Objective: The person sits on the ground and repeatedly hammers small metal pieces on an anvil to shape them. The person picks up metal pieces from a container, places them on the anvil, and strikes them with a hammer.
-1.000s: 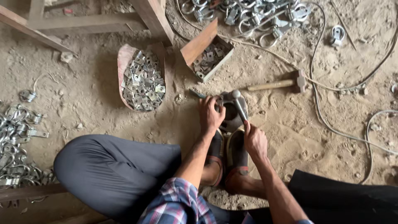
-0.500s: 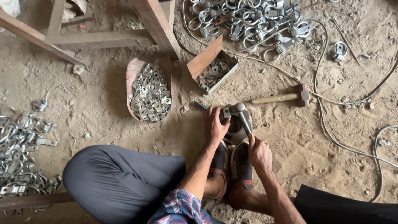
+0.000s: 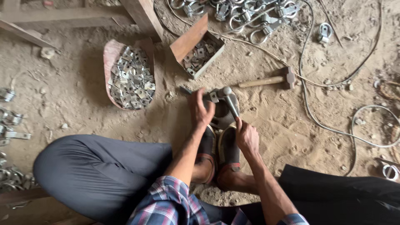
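Observation:
I sit on a sandy floor with both shoes [image 3: 217, 146] braced against a dark metal block [image 3: 223, 111]. My left hand [image 3: 201, 110] grips the block's left side, where a small silver metal piece [image 3: 214, 96] rests on top. My right hand [image 3: 246, 135] is closed around the lower end of a grey metal rod-shaped tool [image 3: 230, 101] that slants up over the block. A wooden-handled hammer [image 3: 268, 80] lies on the ground just beyond, untouched.
A curved reddish tray [image 3: 111, 56] heaped with small metal plates lies at the left. An open cardboard box [image 3: 192, 39] of similar plates stands behind. Metal rings and clamps [image 3: 246, 12] pile at the top, more clamps [image 3: 10, 125] at the left edge. Cables [image 3: 316, 121] snake across the right. Wooden beams [image 3: 141, 14] cross the top left.
The view has shifted slightly, the scene sliding a little left in frame. Both hands keep their hold on the block and the tool; the tool's tilt has barely altered.

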